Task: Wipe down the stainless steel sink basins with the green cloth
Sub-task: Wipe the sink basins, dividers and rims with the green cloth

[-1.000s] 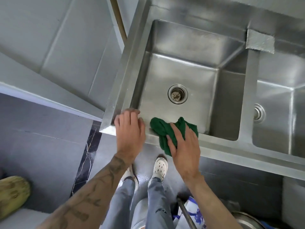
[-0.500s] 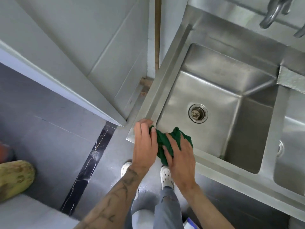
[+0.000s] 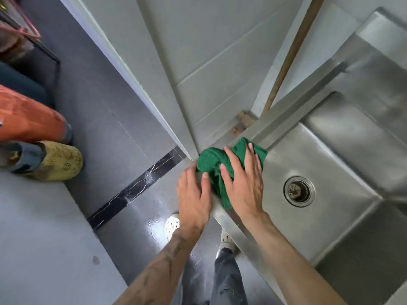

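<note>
A bunched green cloth (image 3: 210, 160) lies on the front left corner of the stainless steel sink rim (image 3: 237, 225). My right hand (image 3: 244, 183) presses flat on the cloth with fingers spread, covering its right part. My left hand (image 3: 193, 194) rests flat on the rim corner just left of the cloth, its fingertips touching the cloth's edge. The left basin (image 3: 326, 164) opens to the right, with a round drain strainer (image 3: 299, 191) in its floor.
A grey panelled wall (image 3: 198, 62) and a wooden pole (image 3: 293, 51) stand left of the sink. On the floor at left lie an orange cylinder (image 3: 28, 119) and a yellow-green object (image 3: 57, 161). My white shoes (image 3: 172, 225) stand on wet grey floor below.
The view has swung left, so the sink now sits at the right. The cloth and both hands have moved to the sink's front left corner, my right hand flattening on the cloth.
</note>
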A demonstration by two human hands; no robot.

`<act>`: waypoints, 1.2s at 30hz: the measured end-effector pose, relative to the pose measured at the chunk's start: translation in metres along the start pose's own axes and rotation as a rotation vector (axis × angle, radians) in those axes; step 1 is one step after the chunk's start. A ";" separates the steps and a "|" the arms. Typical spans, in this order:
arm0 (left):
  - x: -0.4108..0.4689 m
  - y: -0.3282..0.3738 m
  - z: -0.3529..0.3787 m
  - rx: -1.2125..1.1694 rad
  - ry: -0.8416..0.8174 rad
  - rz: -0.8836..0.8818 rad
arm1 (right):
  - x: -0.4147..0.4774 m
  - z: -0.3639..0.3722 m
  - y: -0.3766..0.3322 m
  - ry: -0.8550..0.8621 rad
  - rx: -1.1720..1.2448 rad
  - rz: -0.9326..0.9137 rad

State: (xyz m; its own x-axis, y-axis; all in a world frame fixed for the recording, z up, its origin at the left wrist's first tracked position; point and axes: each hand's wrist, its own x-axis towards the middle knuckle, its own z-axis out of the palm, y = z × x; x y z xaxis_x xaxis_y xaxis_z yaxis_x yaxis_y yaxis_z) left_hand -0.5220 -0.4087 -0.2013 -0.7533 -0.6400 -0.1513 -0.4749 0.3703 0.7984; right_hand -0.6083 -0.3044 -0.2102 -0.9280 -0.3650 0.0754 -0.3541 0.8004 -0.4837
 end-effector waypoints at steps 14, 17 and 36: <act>0.014 0.048 0.047 0.207 0.297 -0.460 | 0.069 -0.015 0.031 0.067 0.041 -0.031; 0.014 0.046 0.049 0.307 0.277 -0.471 | 0.040 -0.002 0.013 0.021 0.070 -0.117; 0.016 0.044 0.047 0.580 0.119 -0.435 | 0.157 -0.039 0.119 0.063 -0.004 -0.145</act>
State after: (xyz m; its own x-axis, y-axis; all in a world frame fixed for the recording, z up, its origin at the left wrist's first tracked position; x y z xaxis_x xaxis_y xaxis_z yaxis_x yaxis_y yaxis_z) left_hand -0.5759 -0.3707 -0.1961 -0.4026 -0.8670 -0.2935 -0.9091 0.3412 0.2390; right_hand -0.8008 -0.2481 -0.2216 -0.8727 -0.4459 0.1991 -0.4849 0.7436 -0.4603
